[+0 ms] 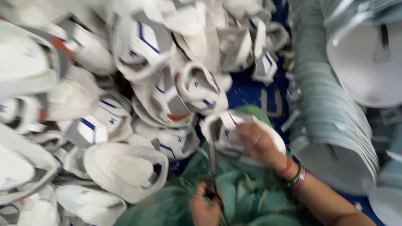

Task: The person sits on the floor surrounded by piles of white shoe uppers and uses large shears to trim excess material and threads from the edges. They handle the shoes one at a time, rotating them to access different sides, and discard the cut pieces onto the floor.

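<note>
My right hand (258,142), with coloured bangles at the wrist, grips a white shoe upper with blue trim (228,125) just above my lap. My left hand (204,207) sits low in the middle, closed on the handles of dark scissors (212,171). The blades point up toward the held upper and seem to reach its lower edge. Green cloth (247,196) covers my lap beneath both hands. The picture is blurred by motion.
A big heap of white shoe uppers (125,104) with blue and orange marks fills the left and top. On the right lie long curved stacks of grey-white flat pieces (326,109). Blue floor (249,90) shows between the heap and the stacks.
</note>
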